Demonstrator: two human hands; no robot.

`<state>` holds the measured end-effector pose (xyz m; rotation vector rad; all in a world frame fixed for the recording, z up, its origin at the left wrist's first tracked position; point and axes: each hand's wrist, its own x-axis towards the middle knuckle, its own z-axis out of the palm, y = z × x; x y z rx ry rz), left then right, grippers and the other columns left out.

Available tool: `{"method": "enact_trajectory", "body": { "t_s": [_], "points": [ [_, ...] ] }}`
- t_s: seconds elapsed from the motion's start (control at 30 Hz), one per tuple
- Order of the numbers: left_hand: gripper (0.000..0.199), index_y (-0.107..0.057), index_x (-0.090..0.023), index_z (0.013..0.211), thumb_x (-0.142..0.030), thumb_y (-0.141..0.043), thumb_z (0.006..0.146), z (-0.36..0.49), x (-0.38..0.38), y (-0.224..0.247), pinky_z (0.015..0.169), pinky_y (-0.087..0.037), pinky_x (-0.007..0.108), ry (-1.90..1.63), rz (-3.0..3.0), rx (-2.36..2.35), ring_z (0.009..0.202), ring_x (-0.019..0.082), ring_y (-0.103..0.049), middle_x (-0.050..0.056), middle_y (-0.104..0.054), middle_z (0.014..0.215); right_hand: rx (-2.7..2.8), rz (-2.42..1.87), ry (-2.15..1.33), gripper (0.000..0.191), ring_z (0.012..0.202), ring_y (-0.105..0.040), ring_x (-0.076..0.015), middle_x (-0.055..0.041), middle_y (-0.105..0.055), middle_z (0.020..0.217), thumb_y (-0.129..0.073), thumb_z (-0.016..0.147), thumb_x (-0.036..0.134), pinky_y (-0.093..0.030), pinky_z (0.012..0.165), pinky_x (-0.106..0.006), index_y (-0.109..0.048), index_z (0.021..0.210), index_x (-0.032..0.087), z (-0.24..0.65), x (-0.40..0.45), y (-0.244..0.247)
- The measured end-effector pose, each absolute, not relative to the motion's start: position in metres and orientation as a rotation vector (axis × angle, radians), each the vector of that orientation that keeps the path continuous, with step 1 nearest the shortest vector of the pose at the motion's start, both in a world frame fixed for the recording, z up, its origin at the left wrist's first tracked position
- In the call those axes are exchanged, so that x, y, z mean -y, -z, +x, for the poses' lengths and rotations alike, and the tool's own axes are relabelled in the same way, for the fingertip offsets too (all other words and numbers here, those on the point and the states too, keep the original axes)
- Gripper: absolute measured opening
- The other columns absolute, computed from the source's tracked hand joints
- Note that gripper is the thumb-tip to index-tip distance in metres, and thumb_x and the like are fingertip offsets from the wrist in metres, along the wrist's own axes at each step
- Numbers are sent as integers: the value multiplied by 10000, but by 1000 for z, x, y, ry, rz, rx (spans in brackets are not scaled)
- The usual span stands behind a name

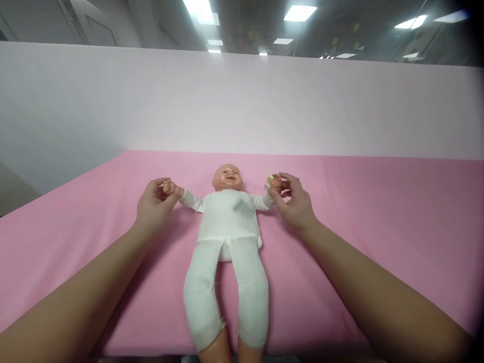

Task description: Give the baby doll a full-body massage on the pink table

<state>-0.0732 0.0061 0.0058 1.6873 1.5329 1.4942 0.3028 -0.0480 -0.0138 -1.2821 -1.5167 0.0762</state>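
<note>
A baby doll (230, 217) with a white cloth body lies on its back, head away from me and feet toward me. Its bald plastic head faces up. Both of the doll's arms are spread out to the sides. My left hand (154, 201) grips the doll's hand (173, 188) on the left, thumb below and fingers curled behind it. On the other side, my right hand (297, 201) holds the doll's other hand (277, 182), which has a small yellow-green band or tag (269, 179) at it. The doll's feet are cut off by the bottom edge of the view.
A pink cloth (370, 217) covers the table under the doll. Behind it and along the left stands a white panel (264, 106). Above the panel, a glass surface shows bright ceiling lights (300, 13), and a pale door (100, 27) is at the upper left.
</note>
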Motion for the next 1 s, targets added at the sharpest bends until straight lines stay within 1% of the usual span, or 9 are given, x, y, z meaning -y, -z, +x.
{"method": "enact_trajectory", "body": {
  "t_s": [0.1, 0.27, 0.4, 0.5, 0.63, 0.73, 0.87, 0.93, 1.0],
  "points": [
    [544, -594, -261, 1288, -356, -748, 775, -87, -23, 1, 858, -606, 376, -1491, 1507, -1604, 992, 239, -708, 71, -694, 1164, 1242, -1417, -296, 622, 938, -706, -235, -77, -713, 1148, -686, 860, 426, -604, 788, -379, -506, 1432, 259, 323, 33, 24],
    [473, -617, -244, 1247, -333, -715, 792, -92, -30, 5, 817, -612, 375, -1482, 1393, -1643, 934, 232, -719, 69, -702, 1152, 1119, -1593, -524, 610, 819, -728, -236, -62, -745, 1028, -639, 821, 381, -591, 707, -360, -552, 1409, 242, 347, 15, 43],
    [491, -616, -265, 1256, -345, -728, 785, -91, -28, 5, 762, -602, 349, -1450, 1381, -1682, 888, 227, -730, 49, -716, 1135, 1379, -1894, -414, 465, 928, -731, -306, -100, -762, 1055, -605, 886, 454, -568, 741, -407, -664, 1304, 258, 353, 17, 45],
    [455, -642, -258, 1223, -345, -715, 782, -91, -30, 8, 723, -589, 331, -1405, 1321, -1762, 839, 221, -732, 40, -735, 1063, 1505, -1982, -354, 468, 961, -730, -334, -114, -769, 1070, -536, 945, 475, -563, 764, -443, -651, 1350, 270, 355, 20, 44],
    [449, -665, -242, 1213, -384, -714, 790, -92, -35, 11, 722, -582, 337, -1380, 1283, -1807, 808, 225, -731, 41, -749, 1002, 1520, -1929, -298, 509, 1016, -730, -353, -126, -762, 1151, -539, 953, 467, -580, 815, -496, -621, 1411, 263, 356, 18, 45],
    [509, -633, -281, 1285, -428, -726, 806, -91, -33, 10, 818, -592, 387, -1386, 1355, -1820, 917, 252, -735, 43, -746, 1109, 1501, -1836, -222, 546, 1006, -736, -334, -121, -752, 1177, -566, 946, 458, -598, 834, -511, -592, 1458, 269, 351, 20, 42],
    [541, -622, -342, 1306, -483, -754, 800, -76, -17, 5, 980, -558, 452, -1455, 1591, -1805, 1085, 276, -702, 24, -722, 1227, 1453, -1591, -132, 657, 908, -740, -276, -130, -718, 1221, -579, 950, 454, -626, 779, -447, -448, 1563, 257, 329, 31, 28],
    [507, -639, -334, 1274, -495, -740, 804, -61, -4, 3, 970, -570, 440, -1490, 1715, -1735, 1087, 275, -702, 23, -726, 1220, 1464, -1452, -141, 737, 849, -733, -251, -123, -714, 1183, -616, 931, 430, -628, 718, -398, -355, 1593, 240, 312, 39, 22],
    [447, -670, -320, 1214, -506, -730, 812, -46, 9, 3, 943, -583, 418, -1442, 1879, -1713, 1070, 275, -710, 20, -745, 1174, 1551, -1357, -113, 727, 891, -719, -254, -113, -709, 1153, -649, 910, 386, -625, 748, -398, -365, 1561, 229, 295, 47, 18]
  ]
}}
